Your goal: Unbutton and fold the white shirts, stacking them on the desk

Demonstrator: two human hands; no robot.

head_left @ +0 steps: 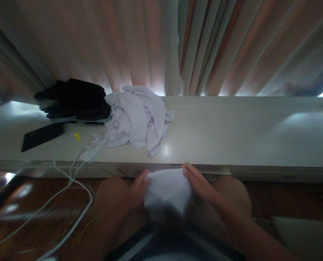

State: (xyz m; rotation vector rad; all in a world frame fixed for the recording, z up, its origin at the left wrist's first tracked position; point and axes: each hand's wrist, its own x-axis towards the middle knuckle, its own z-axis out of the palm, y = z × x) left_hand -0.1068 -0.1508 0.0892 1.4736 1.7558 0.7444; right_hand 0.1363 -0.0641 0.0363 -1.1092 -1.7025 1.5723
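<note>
A white cloth (167, 190) is stretched between my two hands, just above my lap; its lower part lies in dark shadow. My left hand (140, 185) grips its left edge near the upper corner, fingers closed on the fabric. At the opposite upper corner, my right hand (196, 179) pinches the cloth with thumb and fingers. Ahead on the white ledge lies a crumpled heap of white cloths (139, 116), apart from both hands.
Left of the heap sits a stack of black folded clothes (77, 99), with a flat black object (42, 136) in front. A white power strip (92, 150) trails cables (71, 177) over the ledge's edge to the floor. Pleated curtains (139, 43) hang behind the ledge (232, 130).
</note>
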